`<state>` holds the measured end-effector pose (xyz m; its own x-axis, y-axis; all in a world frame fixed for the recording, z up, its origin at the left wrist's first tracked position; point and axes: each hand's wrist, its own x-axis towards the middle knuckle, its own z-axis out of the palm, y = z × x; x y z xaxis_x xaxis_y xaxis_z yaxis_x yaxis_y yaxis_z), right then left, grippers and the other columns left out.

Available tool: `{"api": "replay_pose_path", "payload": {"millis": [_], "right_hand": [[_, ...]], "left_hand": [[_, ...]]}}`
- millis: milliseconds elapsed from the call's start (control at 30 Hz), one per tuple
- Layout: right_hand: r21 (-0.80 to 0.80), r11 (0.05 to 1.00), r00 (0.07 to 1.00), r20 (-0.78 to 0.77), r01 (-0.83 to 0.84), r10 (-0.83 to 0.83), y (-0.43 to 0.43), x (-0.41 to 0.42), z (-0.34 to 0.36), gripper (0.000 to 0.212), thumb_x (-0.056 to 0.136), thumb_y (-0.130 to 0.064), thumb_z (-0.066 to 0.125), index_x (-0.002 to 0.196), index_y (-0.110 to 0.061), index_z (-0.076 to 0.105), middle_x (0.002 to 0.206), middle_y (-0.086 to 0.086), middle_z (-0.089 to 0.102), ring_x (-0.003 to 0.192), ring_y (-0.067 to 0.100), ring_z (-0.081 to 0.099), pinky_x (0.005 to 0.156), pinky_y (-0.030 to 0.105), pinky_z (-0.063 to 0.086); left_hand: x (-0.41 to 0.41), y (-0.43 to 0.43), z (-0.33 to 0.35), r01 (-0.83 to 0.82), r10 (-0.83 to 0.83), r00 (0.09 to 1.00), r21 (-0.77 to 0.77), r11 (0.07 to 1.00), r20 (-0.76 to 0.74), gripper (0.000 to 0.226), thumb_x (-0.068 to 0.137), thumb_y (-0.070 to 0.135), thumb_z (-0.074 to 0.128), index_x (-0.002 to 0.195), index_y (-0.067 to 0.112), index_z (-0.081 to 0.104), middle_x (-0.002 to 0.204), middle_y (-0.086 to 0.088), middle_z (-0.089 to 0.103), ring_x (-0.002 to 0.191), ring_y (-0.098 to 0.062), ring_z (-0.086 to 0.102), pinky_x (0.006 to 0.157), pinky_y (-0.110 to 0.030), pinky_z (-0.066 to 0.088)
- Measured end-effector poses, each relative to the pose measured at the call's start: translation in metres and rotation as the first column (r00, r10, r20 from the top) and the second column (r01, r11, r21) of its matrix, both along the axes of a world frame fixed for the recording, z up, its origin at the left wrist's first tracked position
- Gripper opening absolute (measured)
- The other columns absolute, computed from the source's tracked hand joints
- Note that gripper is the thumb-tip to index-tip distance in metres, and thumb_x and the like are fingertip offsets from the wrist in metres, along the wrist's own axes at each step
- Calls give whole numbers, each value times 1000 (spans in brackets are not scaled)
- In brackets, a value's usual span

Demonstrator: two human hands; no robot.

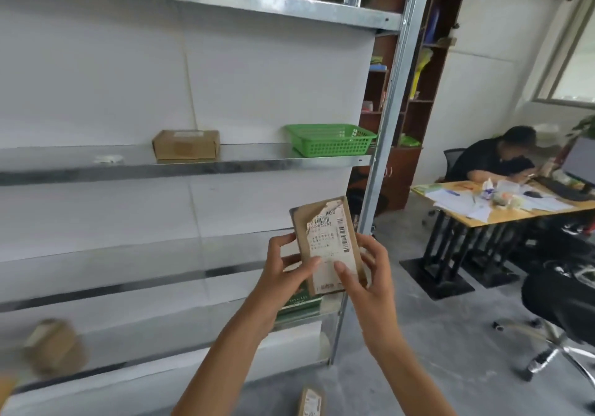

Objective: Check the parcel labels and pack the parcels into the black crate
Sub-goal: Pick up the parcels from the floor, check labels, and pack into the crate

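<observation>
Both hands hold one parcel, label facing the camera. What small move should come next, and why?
Probably slide both thumbs off the label and read it: left hand and right hand grip the parcel, thumbs cover the label's lower part, its top corner is torn, and no black crate is in view.

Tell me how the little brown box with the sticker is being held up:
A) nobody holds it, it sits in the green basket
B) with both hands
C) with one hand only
B: the left hand and the right hand each grip a side of the parcel, thumbs pressed on its labelled face.
</observation>
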<state>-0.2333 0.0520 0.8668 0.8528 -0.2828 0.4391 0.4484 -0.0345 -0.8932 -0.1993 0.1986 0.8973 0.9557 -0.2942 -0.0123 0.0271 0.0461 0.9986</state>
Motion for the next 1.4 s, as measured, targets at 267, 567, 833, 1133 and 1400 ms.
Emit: {"api": "replay_pose_path", "payload": {"millis": [267, 567, 833, 1133, 1400], "right_hand": [[-87, 986, 988, -67, -143, 137, 22, -61, 2, 33, 79, -26, 68, 111, -32, 64, 108, -11, 68, 101, 11, 65, 69, 28, 59], [-70, 943, 946, -28, -325, 324, 125, -120, 32, 43, 81, -11, 70, 118, -31, 59, 109, -19, 63, 97, 0, 62, 65, 17, 54], [132, 759, 696, -322, -638, 641, 255, -198, 17, 67, 69, -52, 62, 131, -51, 36, 125, 0, 60, 110, 20, 60, 85, 41, 54], [111, 631, 537, -427, -768, 727, 400, -275, -7, 60, 73, -67, 59, 128, -52, 43, 114, -9, 68, 113, 12, 59, 96, 42, 50], [238, 444, 269, -528, -864, 806, 506, -304, -19, 50, 84, -61, 50, 127, -35, 53, 121, -3, 67, 112, 13, 63, 80, 33, 57]], "left_hand": [[-88, 41, -5, -416, 413, 902, 1, 909, 130, 56, 70, 37, 78, 106, 21, 38, 112, 0, 60, 84, -5, 67, 54, -10, 50], [-185, 154, -7, -532, 536, 843, -73, 843, 45, 53, 58, 59, 70, 98, 30, 53, 97, -2, 68, 79, -9, 71, 59, -26, 57], [-291, 282, -10, -571, 558, 820, -137, 809, -126, 47, 79, 38, 66, 112, 8, 50, 102, -15, 69, 80, -24, 72, 71, -39, 59], [-423, 448, -22, -535, 553, 822, 150, 831, -132, 65, 57, 67, 63, 100, 20, 52, 112, 3, 64, 107, -11, 59, 98, -43, 45], [-471, 547, -42, -603, 600, 789, 25, 798, -133, 61, 67, 50, 66, 121, 33, 43, 114, -3, 65, 104, -16, 63, 95, -42, 50]]}}
